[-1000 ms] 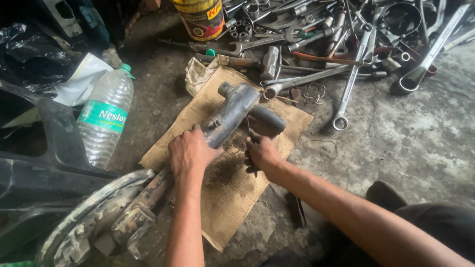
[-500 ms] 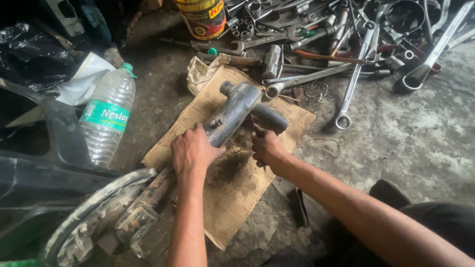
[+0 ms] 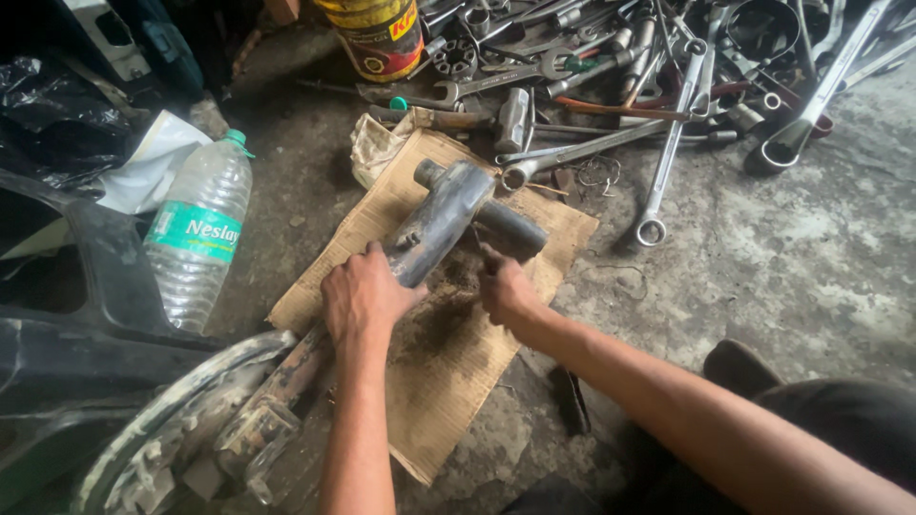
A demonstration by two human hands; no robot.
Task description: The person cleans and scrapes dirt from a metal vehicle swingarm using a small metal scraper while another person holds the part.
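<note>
A: Grey metal, caked in grime: a tube (image 3: pixel 441 221) with a short side stub lies slantwise on a cardboard sheet (image 3: pixel 448 381) spread over the concrete floor (image 3: pixel 811 238).

B: And the hands?

A: The left hand (image 3: pixel 363 300) is clamped over the tube's lower stretch, fingers (image 3: pixel 367 256) wrapped over it, palm down. The tube runs up and away from that grip toward the tool heap.

B: The right?

A: The right hand (image 3: pixel 506 291) sits just beside the tube, below the stub, fingers curled together. Whether they pinch anything cannot be told; the knuckles hide it.

B: What surrounds them?

A: Wrenches (image 3: pixel 668 133) and a hammer (image 3: pixel 513 119) are piled beyond the cardboard's far edge, with a yellow can (image 3: pixel 377 38) behind them. A clear plastic bottle (image 3: pixel 198 234) lies well left of the sheet. A rusted wheel rim (image 3: pixel 181 429) sits near the left forearm, at the tube's lower end.
</note>
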